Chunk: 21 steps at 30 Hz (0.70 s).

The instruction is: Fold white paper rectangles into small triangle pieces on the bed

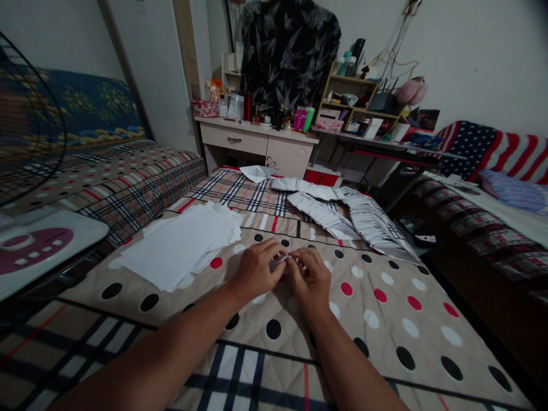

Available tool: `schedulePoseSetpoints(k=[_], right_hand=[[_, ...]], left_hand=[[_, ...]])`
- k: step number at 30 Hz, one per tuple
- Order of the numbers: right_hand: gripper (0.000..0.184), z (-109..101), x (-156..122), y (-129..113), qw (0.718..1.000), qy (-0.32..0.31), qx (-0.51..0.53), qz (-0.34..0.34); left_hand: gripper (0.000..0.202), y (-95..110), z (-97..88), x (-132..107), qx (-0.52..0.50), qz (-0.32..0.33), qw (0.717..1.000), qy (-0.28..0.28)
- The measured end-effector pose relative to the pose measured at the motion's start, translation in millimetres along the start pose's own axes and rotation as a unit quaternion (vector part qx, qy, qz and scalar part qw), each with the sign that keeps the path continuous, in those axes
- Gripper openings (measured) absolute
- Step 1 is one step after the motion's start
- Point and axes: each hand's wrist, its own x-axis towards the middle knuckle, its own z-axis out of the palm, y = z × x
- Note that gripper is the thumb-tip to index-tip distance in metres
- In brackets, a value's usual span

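At centre of frame, left hand and right hand both pinching a small paper slip above the quilt, probably liable to slip free with so little gripped.

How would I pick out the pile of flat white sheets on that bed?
Start at the dotted quilt on the bed. Just left of the left hand, which pinches a small paper piece, lies the pile of flat white sheets. Unlike the rows of folded pieces farther right, these are large and unfolded.
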Motion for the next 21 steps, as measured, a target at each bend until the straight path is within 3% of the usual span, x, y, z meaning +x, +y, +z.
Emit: schedulePoseSetpoints(k=[14,21], right_hand=[[0.008,0,1,0,1.0,-0.001,-0.025,-0.006],[0.012,-3,2,8,0.999,0.033,-0.023,0.01]], left_hand=[[0.009,-2,-2.0,3,-0.005,0.033,0.999,0.032],[0.012,-9,-4.7,4,0.001,0.036,0.998,0.049]])
